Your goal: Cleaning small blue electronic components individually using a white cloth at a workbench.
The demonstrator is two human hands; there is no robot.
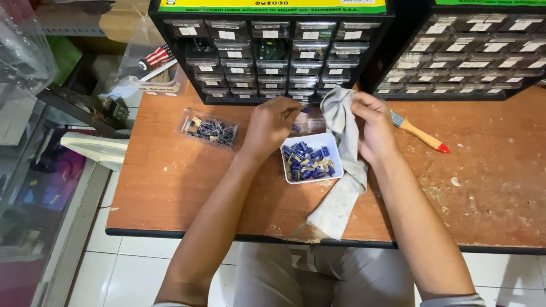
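Fingers of the left hand (272, 122) seem curled around a small clear drawer (300, 122), though blur hides the grip. Right hand (368, 122) bunches a grey rag (341, 193) just beside it. White tray of blue capacitors (310, 156) sits directly below, between both wrists.

We see bright, even overhead light, soft shadows beneath our arms on the worn orange-brown wooden table (187, 187), slightly blurred edges.

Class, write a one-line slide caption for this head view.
Left hand holds a small clear drawer while right hand grips a grey rag above a white tray of blue capacitors.
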